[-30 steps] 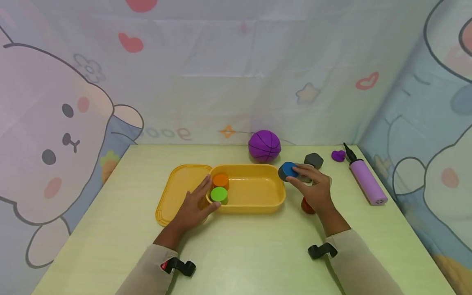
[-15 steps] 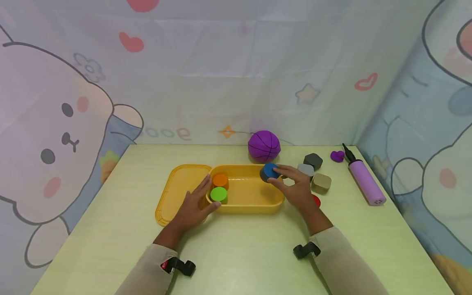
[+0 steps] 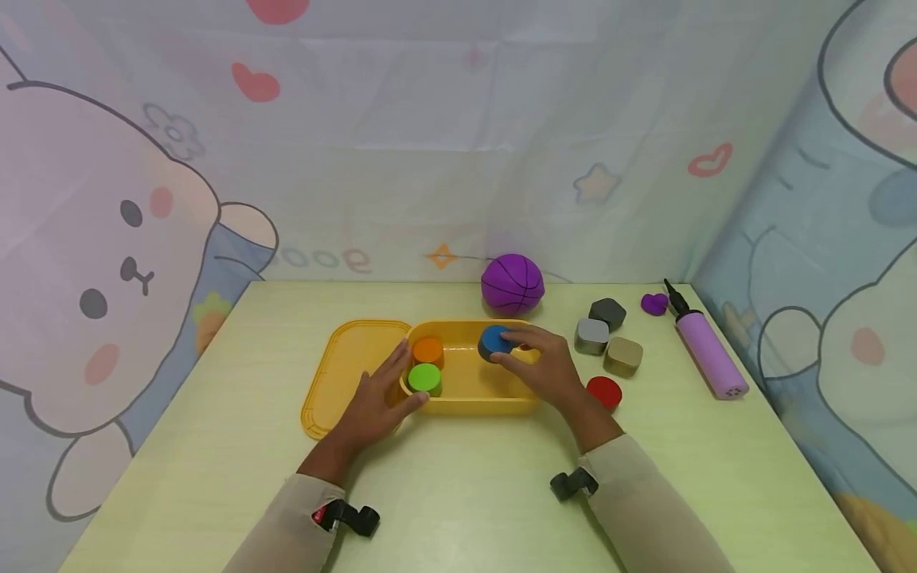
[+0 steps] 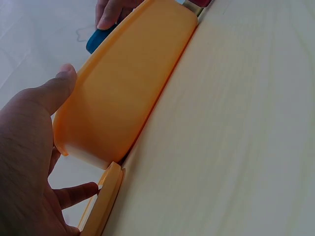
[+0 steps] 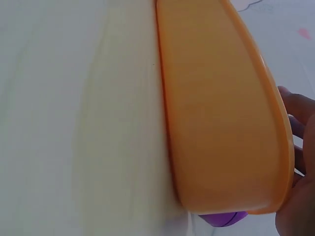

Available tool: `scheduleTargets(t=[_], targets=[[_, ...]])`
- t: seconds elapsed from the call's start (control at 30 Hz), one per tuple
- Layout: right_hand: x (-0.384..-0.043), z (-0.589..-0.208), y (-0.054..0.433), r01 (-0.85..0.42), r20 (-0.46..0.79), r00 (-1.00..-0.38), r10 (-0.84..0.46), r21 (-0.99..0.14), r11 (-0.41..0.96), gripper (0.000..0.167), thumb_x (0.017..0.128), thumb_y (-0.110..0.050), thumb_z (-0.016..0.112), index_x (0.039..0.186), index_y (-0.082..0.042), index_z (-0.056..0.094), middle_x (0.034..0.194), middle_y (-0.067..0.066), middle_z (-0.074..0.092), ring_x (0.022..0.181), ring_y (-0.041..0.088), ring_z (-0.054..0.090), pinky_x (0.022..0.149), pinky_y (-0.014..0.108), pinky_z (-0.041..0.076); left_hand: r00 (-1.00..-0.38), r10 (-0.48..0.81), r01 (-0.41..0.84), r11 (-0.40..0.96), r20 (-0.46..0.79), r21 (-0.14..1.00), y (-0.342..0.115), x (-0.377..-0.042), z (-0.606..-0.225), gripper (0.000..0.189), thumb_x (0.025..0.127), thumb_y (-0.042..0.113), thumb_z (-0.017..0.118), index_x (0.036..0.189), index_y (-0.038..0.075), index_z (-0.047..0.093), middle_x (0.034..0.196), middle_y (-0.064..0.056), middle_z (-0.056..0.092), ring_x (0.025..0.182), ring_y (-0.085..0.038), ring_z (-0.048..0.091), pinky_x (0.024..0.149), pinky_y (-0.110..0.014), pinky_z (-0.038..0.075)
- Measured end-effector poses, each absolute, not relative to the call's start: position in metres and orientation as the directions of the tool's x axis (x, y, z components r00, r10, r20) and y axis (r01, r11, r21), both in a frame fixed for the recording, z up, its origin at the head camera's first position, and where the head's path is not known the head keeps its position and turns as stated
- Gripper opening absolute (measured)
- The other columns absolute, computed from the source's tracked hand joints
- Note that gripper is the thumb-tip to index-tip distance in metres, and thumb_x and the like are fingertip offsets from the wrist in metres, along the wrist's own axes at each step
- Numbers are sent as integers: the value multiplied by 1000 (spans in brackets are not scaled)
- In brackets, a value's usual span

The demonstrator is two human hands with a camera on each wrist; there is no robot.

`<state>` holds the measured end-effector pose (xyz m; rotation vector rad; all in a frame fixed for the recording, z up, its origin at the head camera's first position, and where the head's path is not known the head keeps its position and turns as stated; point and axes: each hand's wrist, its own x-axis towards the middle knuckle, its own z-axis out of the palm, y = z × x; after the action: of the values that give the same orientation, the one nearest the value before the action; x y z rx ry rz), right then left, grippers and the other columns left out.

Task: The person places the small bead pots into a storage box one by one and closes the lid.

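Between the thumb and fingers of my right hand [image 3: 548, 366], a blue round block [image 3: 494, 342] with a dark side is pinched over the yellow box [image 3: 473, 406]. My left hand [image 3: 372, 406] rests against the box's left end with its fingers fairly straight, and the left wrist view shows the thumb at the rim. Inside the box at the left sit an orange round block [image 3: 428, 350] and a green round block [image 3: 425, 378]. A yellow lid [image 3: 344, 366] lies flat to the left, partly under the left hand. In the right wrist view, the box wall hides the blue block.
Right of the box stand a red round block [image 3: 604, 391], a tan block [image 3: 623, 356], a grey block [image 3: 591, 336] and a dark hexagonal block [image 3: 607, 312]. Farther off are a purple ball [image 3: 513, 284], a small purple heart-shaped thing [image 3: 654, 303] and a purple hand pump [image 3: 711, 354].
My right hand has carried the blue block leftward from beyond the box's right end to over its inside. The red, tan and grey blocks have come into full view. The left hand stays put.
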<state>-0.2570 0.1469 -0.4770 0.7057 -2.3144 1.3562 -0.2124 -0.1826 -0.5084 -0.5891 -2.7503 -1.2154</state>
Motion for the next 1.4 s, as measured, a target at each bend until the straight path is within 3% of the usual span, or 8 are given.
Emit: scheduleTargets(t=[0.23, 0.57, 0.9, 1.17, 1.4], targets=[[-264, -467, 138, -528, 434, -849, -301, -672, 519, 41, 90, -17, 91, 126, 0, 81, 128, 19, 80, 111, 37, 78, 97, 55, 65, -923, 317, 376, 609, 220, 698, -182, -210, -505, 84, 105, 42, 72, 173, 12, 32, 184, -2, 20, 170, -34, 23, 123, -90, 2], [-275, -466, 116, -425, 290, -903, -318, -719, 550, 38, 92, -18, 90, 124, -1, 82, 120, 17, 82, 102, 34, 77, 93, 48, 66, -923, 316, 374, 612, 218, 697, -183, -211, -507, 85, 105, 44, 71, 173, 12, 31, 184, -3, 20, 170, -36, 23, 123, -90, 2], [-275, -466, 91, -297, 190, -953, -235, -731, 614, 39, 90, -15, 92, 123, 2, 82, 124, 17, 81, 99, 28, 76, 92, 42, 65, -930, 312, 354, 617, 194, 703, -184, -211, -507, 86, 105, 47, 70, 174, 15, 30, 185, 2, 18, 171, -33, 21, 125, -88, 1], [-277, -468, 80, -222, 123, -973, -194, -725, 652, 38, 90, -17, 91, 123, -1, 82, 125, 14, 81, 83, 18, 66, 79, 30, 60, -927, 319, 363, 623, 198, 693, -183, -212, -508, 86, 106, 47, 69, 174, 15, 29, 185, 2, 17, 171, -32, 21, 124, -89, 2], [-278, -471, 77, -193, 81, -977, -197, -729, 657, 40, 92, -15, 90, 127, 1, 80, 131, 16, 78, 93, 22, 70, 92, 39, 65, -924, 320, 369, 619, 207, 693, -183, -213, -509, 85, 106, 46, 69, 174, 15, 29, 185, 0, 18, 171, -34, 22, 123, -90, 2]])
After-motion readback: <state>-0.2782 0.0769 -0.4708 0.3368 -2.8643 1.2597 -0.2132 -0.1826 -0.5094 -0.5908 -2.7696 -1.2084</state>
